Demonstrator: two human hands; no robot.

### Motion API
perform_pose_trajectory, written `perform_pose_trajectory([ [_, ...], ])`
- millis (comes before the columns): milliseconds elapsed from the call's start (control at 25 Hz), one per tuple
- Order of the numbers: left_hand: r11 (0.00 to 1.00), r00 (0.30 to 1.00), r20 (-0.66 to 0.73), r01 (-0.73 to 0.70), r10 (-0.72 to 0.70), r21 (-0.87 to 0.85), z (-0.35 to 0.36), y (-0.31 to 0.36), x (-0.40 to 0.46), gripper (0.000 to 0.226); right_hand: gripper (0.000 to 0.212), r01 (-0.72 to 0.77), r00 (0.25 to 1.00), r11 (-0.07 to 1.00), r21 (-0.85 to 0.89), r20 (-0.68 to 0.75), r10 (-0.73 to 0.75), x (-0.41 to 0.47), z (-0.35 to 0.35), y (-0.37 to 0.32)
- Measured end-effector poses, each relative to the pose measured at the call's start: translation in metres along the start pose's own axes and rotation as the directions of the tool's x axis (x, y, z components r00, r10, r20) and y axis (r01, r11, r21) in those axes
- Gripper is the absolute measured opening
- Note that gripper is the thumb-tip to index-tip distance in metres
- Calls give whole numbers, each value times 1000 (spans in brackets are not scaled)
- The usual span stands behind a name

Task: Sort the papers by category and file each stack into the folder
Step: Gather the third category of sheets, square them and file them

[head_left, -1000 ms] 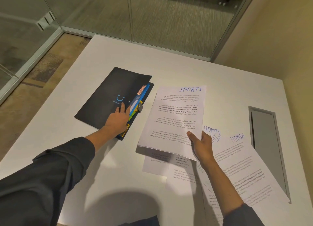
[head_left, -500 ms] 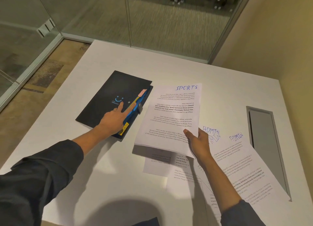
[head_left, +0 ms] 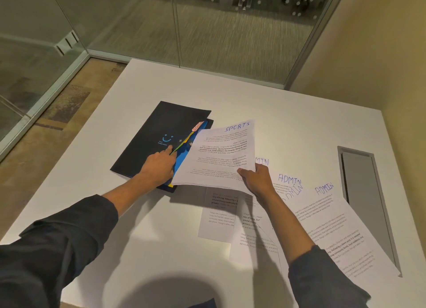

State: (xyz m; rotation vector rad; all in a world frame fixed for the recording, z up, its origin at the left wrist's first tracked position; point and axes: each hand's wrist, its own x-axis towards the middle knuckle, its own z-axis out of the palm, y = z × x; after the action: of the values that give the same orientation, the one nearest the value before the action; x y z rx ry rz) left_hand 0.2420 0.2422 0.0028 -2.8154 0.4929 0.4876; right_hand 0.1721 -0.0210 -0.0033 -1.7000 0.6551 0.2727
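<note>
Thin white printed stack headed SPORTS (head_left: 221, 155) carried left since a second ago, near edge now overlapping black card folder (head_left: 159, 134) with coloured tabbed dividers (head_left: 184, 150). Right hand (head_left: 258, 180) pinching stack corner. Left hand (head_left: 159, 167): index finger straight at dividers, other fingers hidden, grip unclear. Filing seems imminent; white ADMIN sheets (head_left: 322, 215) unfiled on white table (head_left: 276, 104).

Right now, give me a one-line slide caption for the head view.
Right hand holds the SPORTS stack at the folder while the left hand touches its tabbed edge; ADMIN sheets wait on the table.

folder (head_left: 159, 132): 1 | SPORTS stack (head_left: 221, 155): 1 | hands: 2
</note>
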Motion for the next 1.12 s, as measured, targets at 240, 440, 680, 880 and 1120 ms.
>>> perform_pose_trajectory([
  [240, 998, 997, 55, -42, 45, -38, -1, 8, -1, 64, 11, 57, 998, 983, -172, -20, -61, 15, 4, -27],
  [440, 993, 991, 92, -85, 92, -76, 1, 11, 2, 61, 16, 98, 995, 952, -290, 5, -101, 19, 13, -41],
  [680, 993, 989, 100, -105, 110, -59, -6, 5, 2, 57, 24, 100, 992, 939, -330, -34, -118, 22, 1, -40],
  [880, 992, 990, 84, -106, 112, -74, -7, 15, -1, 43, 20, 118, 990, 954, -274, -47, -136, 17, 12, -30],
  [1120, 997, 994, 92, -55, 59, -46, 1, 19, 0, 41, 9, 102, 992, 973, -205, -49, -114, 19, 13, -28],
])
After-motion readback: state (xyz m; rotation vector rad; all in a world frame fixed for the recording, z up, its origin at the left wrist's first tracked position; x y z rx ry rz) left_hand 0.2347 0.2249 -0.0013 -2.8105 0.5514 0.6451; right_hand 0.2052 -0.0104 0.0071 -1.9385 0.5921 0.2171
